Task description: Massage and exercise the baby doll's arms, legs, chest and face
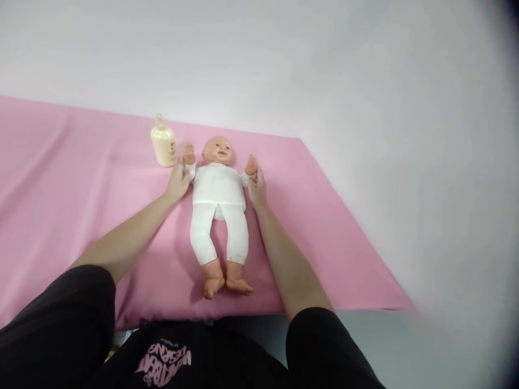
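Observation:
A baby doll point(219, 186) with a white cloth body lies on its back on a pink sheet, its head toward the far edge and its bare feet toward me. My left hand point(178, 181) is closed around the doll's forearm on the left side. On the other side, my right hand point(258, 188) grips the doll's other forearm near the wrist. Both doll arms are bent up beside its head. Just beyond my left hand stands a pump bottle point(164, 145) of pale yellow liquid, upright.
The pink sheet point(101, 173) covers the table and shows some creases on the left. Its far edge meets a white wall point(243, 59). The table's right edge slants down toward me, with pale floor beyond it.

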A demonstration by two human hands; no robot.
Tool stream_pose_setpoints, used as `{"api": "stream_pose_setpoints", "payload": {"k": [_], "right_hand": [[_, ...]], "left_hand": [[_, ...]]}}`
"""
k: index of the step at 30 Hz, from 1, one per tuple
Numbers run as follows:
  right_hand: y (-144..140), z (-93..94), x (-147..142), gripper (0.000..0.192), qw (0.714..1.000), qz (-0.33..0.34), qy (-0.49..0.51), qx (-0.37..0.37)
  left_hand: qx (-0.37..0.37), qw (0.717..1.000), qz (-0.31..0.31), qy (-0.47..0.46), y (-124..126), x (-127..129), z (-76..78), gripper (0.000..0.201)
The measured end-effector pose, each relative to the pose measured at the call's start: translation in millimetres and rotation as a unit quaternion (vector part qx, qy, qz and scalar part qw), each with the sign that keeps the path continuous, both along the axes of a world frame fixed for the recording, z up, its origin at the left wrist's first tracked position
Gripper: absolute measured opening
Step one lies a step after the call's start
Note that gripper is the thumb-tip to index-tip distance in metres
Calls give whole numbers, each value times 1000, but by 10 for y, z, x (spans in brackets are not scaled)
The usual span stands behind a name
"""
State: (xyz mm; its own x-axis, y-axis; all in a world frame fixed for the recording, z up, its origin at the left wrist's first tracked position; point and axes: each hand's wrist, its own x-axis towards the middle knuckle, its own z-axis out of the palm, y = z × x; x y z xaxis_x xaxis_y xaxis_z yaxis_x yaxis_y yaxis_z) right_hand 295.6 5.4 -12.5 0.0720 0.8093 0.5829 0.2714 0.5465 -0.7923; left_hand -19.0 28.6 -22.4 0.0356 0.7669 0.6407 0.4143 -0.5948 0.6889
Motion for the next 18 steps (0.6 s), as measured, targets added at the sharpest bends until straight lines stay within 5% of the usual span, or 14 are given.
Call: {"api": "stream_pose_setpoints", "payload": {"k": [9,18], "right_hand": [[58,-59,-25,49,985,18,-161,65],[74,-83,-34,52,989,20,-137,50]], "left_hand": [[-15,976,18,216,-92,69,11,63],[-19,977,19,210,-120,82,41,64]]}}
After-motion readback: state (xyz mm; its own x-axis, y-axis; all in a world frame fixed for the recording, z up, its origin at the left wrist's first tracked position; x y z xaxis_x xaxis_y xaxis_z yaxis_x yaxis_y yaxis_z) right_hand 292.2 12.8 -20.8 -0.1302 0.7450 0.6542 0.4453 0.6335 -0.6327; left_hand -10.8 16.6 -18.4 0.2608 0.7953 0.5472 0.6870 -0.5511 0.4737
